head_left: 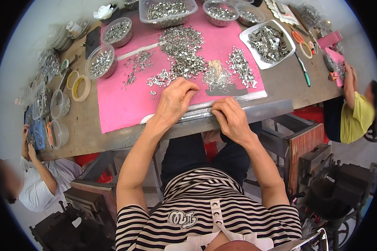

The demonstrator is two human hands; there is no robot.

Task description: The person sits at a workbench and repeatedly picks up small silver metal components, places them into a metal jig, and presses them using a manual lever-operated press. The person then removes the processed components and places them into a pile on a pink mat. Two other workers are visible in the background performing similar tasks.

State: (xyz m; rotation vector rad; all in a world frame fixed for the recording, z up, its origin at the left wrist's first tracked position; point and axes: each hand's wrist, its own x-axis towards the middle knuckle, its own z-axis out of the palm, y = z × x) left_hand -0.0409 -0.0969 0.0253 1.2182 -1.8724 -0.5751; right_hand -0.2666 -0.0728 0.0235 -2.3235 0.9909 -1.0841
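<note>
1. Head view: I see the right hand [232, 120] with thumb and fingers close together, touching the silver strip [192, 114] by the near edge of the table [282, 85]. I can't tell what they pinch.
2. The left hand [172, 101] curls over the strip; its grip is hidden.
3. Many loose metal bits [182, 44] lie on the pink mat [113, 98], so I think lots is left. How much is done, I can't tell.

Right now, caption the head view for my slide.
Left hand and right hand at a table, silvery pieces heaped on a pink mat.
</note>
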